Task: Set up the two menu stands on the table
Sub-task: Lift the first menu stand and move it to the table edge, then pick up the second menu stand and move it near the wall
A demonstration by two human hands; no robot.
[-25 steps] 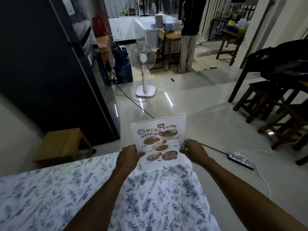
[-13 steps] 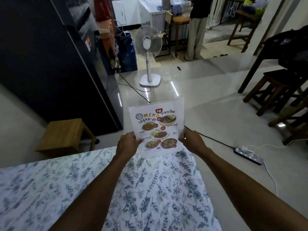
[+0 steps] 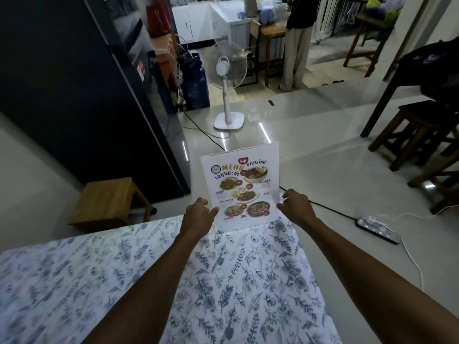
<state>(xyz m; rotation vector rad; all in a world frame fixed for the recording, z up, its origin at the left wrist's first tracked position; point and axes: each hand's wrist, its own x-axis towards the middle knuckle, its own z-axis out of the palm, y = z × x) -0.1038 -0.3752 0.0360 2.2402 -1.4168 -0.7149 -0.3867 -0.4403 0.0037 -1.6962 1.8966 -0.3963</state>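
One menu stand [image 3: 242, 187], a white upright sheet printed with "MENU" and photos of dishes, rests its bottom edge on the far edge of the table [image 3: 124, 269], which is covered with a blue floral cloth. My left hand [image 3: 200, 214] pinches its lower left edge, thumb on the front. My right hand [image 3: 296, 207] touches its lower right edge with curled fingers. I see no second menu stand.
Beyond the table stand a low wooden stool [image 3: 109, 201], a dark fridge [image 3: 87, 90] and a white pedestal fan [image 3: 227, 78]. A power strip [image 3: 377, 230] and cables lie on the floor at right. Dark stools [image 3: 419, 135] are further right. A person [image 3: 298, 43] stands at the back.
The menu stand has gone from tilted back to more upright, with its base on the table's far edge. My hands stay at its lower corners, the right one gripping more loosely.
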